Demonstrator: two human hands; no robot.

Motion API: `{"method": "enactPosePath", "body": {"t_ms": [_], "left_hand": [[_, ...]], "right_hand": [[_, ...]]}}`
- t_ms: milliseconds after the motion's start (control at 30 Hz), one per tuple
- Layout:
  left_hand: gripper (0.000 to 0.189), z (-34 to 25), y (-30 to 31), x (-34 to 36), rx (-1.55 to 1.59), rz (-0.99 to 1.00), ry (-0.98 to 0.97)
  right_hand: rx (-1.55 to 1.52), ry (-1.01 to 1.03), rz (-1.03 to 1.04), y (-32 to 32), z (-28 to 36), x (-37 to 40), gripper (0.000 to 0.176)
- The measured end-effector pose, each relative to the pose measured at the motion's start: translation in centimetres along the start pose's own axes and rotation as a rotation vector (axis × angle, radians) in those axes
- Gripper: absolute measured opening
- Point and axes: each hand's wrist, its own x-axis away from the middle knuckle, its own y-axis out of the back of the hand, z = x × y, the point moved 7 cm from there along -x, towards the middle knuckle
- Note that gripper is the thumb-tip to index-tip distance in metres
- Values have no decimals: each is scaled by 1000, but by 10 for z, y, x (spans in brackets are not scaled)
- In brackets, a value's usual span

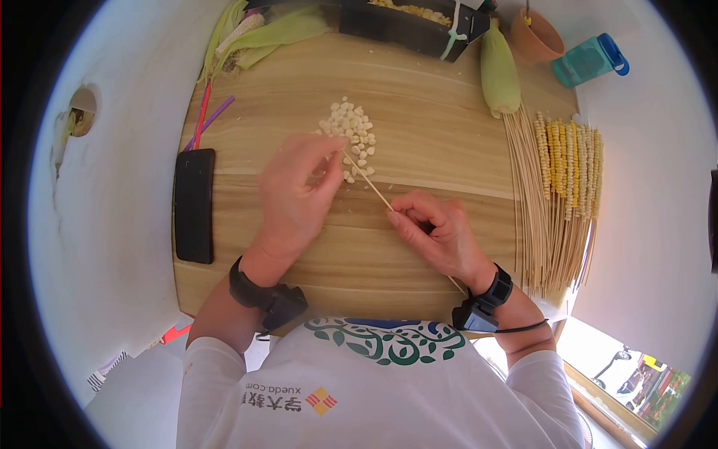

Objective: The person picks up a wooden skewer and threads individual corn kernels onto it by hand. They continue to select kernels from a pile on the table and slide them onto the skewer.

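Observation:
My right hand grips a thin wooden skewer between thumb and fingers. The stick slants up to the left, its lower end showing below the palm. At its upper tip is my left hand, fingers bent in a pinch and slightly blurred. Whatever is between those fingertips is hidden. No kernels show on the visible length of the stick. Just beyond the left fingertips lies a loose pile of pale corn kernels on the wooden table.
Bare skewers and skewers threaded with corn kernels lie at the right. Behind them are a corn cob in its husk, a terracotta pot and a blue bottle. A black container stands at the back; a phone lies left.

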Motion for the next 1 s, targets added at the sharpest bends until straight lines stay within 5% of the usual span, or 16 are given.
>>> {"method": "enactPosePath", "body": {"t_ms": [300,1000], "left_hand": [[24,-6,-1,2,-70,-6,-91],[17,9,-2,2,179,12,59]], "right_hand": [[34,53,-29,-1,-1,0,8],[-99,-3,24,1,0,0,11]]}}
